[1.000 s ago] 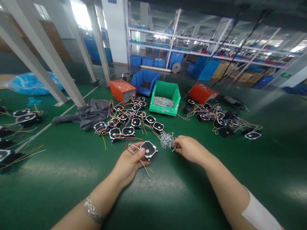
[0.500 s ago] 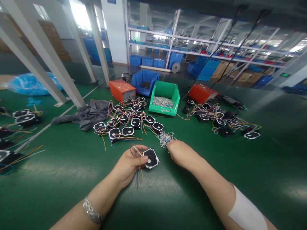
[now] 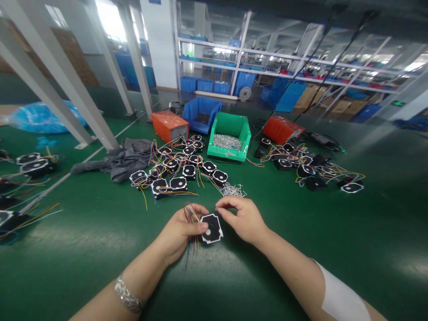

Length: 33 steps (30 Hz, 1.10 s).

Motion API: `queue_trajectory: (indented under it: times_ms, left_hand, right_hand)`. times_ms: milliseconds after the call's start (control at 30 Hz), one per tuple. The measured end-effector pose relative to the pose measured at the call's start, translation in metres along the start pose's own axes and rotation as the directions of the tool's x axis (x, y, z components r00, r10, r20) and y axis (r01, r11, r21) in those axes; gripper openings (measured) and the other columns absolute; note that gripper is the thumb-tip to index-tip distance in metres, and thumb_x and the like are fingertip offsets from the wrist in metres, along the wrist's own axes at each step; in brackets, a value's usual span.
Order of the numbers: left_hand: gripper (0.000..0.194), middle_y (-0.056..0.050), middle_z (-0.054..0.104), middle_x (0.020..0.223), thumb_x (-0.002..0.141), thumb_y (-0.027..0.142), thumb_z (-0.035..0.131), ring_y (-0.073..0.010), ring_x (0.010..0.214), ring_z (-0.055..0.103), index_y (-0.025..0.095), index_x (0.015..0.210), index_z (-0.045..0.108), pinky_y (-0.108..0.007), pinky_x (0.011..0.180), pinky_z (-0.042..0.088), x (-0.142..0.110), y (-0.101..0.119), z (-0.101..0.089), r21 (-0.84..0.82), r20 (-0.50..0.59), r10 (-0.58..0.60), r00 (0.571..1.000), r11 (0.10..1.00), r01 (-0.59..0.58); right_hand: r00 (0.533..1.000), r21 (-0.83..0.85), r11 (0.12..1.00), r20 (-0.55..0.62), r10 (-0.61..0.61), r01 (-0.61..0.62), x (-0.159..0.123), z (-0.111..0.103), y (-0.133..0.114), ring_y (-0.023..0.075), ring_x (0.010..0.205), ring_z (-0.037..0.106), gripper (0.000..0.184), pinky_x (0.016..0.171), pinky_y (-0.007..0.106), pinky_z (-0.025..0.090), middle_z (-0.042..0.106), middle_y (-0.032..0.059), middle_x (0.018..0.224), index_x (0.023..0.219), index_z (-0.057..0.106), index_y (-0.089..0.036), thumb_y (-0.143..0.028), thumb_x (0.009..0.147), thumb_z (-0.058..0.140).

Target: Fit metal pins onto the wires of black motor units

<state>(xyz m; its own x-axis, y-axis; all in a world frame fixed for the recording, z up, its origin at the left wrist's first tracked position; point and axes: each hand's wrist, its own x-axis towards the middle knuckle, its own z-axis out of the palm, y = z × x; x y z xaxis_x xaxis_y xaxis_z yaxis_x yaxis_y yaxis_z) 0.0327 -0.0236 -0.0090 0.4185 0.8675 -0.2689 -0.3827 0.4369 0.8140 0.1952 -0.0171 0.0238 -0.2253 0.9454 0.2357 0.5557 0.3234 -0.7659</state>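
Note:
My left hand (image 3: 180,229) grips a small black square motor (image 3: 211,228) with a white face, its coloured wires bunched under the fingers and hanging down. My right hand (image 3: 241,216) is just right of the motor, thumb and forefinger pinched together close to its top right corner; whatever they hold is too small to make out. A loose heap of small silver screws (image 3: 233,191) lies on the green table just beyond my right hand.
A cluster of the same black motors (image 3: 180,169) with coloured wires lies ahead, another group (image 3: 309,167) at the right. A green bin of screws (image 3: 230,136), a blue bin (image 3: 202,113), two orange boxes (image 3: 169,125) and a grey cloth (image 3: 125,158) stand behind. More motors sit at the left edge.
My right hand has left the screw heap and come back left to the motor with fingers pinched. My left hand has drawn the motor slightly nearer and turned it.

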Motion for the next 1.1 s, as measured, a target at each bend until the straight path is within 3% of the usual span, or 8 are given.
queue_trajectory:
  times_ms: [200, 367, 467, 700, 800, 933, 1033, 1100]
  left_hand:
    - [0.027, 0.002, 0.057, 0.06, 0.053, 0.011, 0.069, -0.0081, 0.054, 0.052, 0.014, 0.076, 0.054, -0.021, 0.056, 0.038, 0.0, 0.0, 0.0, -0.003, 0.006, 0.004, 1.0, 1.0, -0.004]
    - [0.026, 0.001, 0.058, 0.062, 0.054, 0.012, 0.068, -0.0087, 0.055, 0.052, 0.013, 0.077, 0.055, -0.022, 0.057, 0.038, 0.001, 0.001, 0.0, -0.016, -0.001, 0.005, 1.0, 1.0, -0.005]
    - [0.026, 0.001, 0.058, 0.061, 0.054, 0.013, 0.069, -0.0091, 0.055, 0.052, 0.013, 0.076, 0.056, -0.022, 0.057, 0.038, 0.0, 0.003, 0.0, -0.028, -0.007, -0.003, 1.0, 1.0, 0.002]
    - [0.021, 0.0, 0.058, 0.063, 0.058, 0.014, 0.066, -0.0091, 0.056, 0.052, 0.012, 0.076, 0.056, -0.022, 0.057, 0.04, 0.002, 0.005, 0.0, -0.111, -0.061, -0.037, 0.997, 0.993, 0.03]
    - [0.02, -0.001, 0.059, 0.066, 0.06, 0.015, 0.064, -0.0108, 0.059, 0.054, 0.014, 0.078, 0.055, -0.025, 0.06, 0.043, 0.004, 0.005, 0.0, -0.173, -0.105, -0.061, 0.993, 0.984, 0.042]
    - [0.02, -0.001, 0.058, 0.069, 0.064, 0.02, 0.061, -0.0105, 0.058, 0.053, 0.014, 0.082, 0.056, -0.026, 0.059, 0.043, 0.004, 0.006, 0.0, -0.173, -0.114, -0.067, 0.991, 0.984, 0.046]
    - [0.024, -0.001, 0.057, 0.066, 0.064, 0.022, 0.062, -0.0085, 0.054, 0.051, 0.013, 0.086, 0.056, -0.022, 0.054, 0.04, 0.002, 0.006, 0.002, -0.065, -0.092, -0.072, 0.993, 0.996, 0.066]
    - [0.026, 0.0, 0.055, 0.063, 0.063, 0.022, 0.063, -0.0075, 0.053, 0.049, 0.012, 0.086, 0.056, -0.02, 0.053, 0.037, 0.0, 0.006, 0.003, 0.043, -0.071, -0.055, 0.996, 0.997, 0.059]
  right_hand:
    - [0.998, -0.052, 0.997, 0.012, -0.057, 0.058, 0.0, -0.002, -0.001, 0.0116, 0.066, 0.058, 0.007, 0.065, 0.023, 0.044, 0.064, 0.0006, 0.068, 0.068, 0.062, -0.016, -0.012, 0.069, 0.056]
    - [0.956, -0.238, 0.928, 0.012, -0.292, 0.287, -0.004, 0.0, 0.006, 0.0132, 0.074, 0.058, 0.014, 0.071, 0.026, 0.044, 0.064, 0.0033, 0.076, 0.076, 0.063, -0.017, -0.015, 0.076, 0.049]
    - [0.924, -0.252, 0.89, 0.066, -0.377, 0.381, -0.005, 0.002, 0.01, 0.0134, 0.08, 0.057, 0.021, 0.075, 0.027, 0.044, 0.064, 0.0044, 0.082, 0.084, 0.063, -0.018, -0.015, 0.079, 0.043]
    - [0.939, -0.114, 0.958, 0.258, -0.227, 0.263, 0.003, -0.01, 0.006, 0.0114, 0.09, 0.054, 0.025, 0.08, 0.026, 0.043, 0.061, 0.0045, 0.095, 0.096, 0.059, -0.017, -0.011, 0.078, 0.044]
    - [0.935, -0.182, 0.954, 0.308, -0.173, 0.237, 0.006, -0.02, 0.007, 0.0127, 0.098, 0.049, 0.032, 0.087, 0.029, 0.038, 0.057, 0.0052, 0.105, 0.106, 0.053, -0.017, -0.009, 0.075, 0.048]
    - [0.907, -0.418, 0.85, 0.394, -0.147, 0.32, 0.007, -0.025, 0.013, 0.0169, 0.093, 0.049, 0.028, 0.083, 0.031, 0.037, 0.058, 0.0072, 0.096, 0.097, 0.056, -0.013, -0.006, 0.071, 0.05]
    - [0.851, -0.531, 0.736, 0.513, -0.115, 0.419, 0.004, -0.019, 0.016, 0.0166, 0.078, 0.05, 0.014, 0.07, 0.029, 0.038, 0.057, 0.0056, 0.077, 0.078, 0.058, -0.014, -0.007, 0.073, 0.047]
    - [0.841, -0.575, 0.689, 0.533, -0.094, 0.441, 0.0, -0.013, 0.015, 0.0155, 0.071, 0.049, 0.013, 0.064, 0.027, 0.037, 0.055, 0.0049, 0.071, 0.073, 0.056, -0.014, -0.01, 0.075, 0.044]
